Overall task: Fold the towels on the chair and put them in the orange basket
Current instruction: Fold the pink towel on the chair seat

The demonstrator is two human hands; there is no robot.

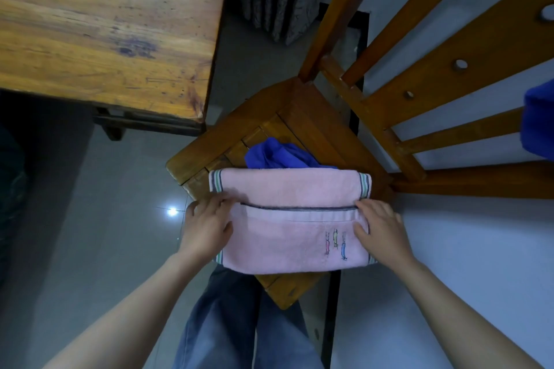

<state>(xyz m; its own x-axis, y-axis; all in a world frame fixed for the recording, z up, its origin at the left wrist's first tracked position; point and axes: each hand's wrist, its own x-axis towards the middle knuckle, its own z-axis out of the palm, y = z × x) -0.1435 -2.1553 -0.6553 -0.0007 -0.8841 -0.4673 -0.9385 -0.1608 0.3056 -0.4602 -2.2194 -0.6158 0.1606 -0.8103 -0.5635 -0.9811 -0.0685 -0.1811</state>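
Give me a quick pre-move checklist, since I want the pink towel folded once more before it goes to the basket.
1. Both hands on the towel: left hand and right hand rest at opposite ends of the pink towel: ok.
2. Existing fold lies flat, its dark hem running straight across: ok.
3. Towel supported: it lies on the chair seat, though its near edge overhangs the front: cannot tell if stable.
4. Blue cloth clear of the fold: it lies bunched behind, partly under the far edge: not ok.
5. Orange basket located: none in view: cannot tell.
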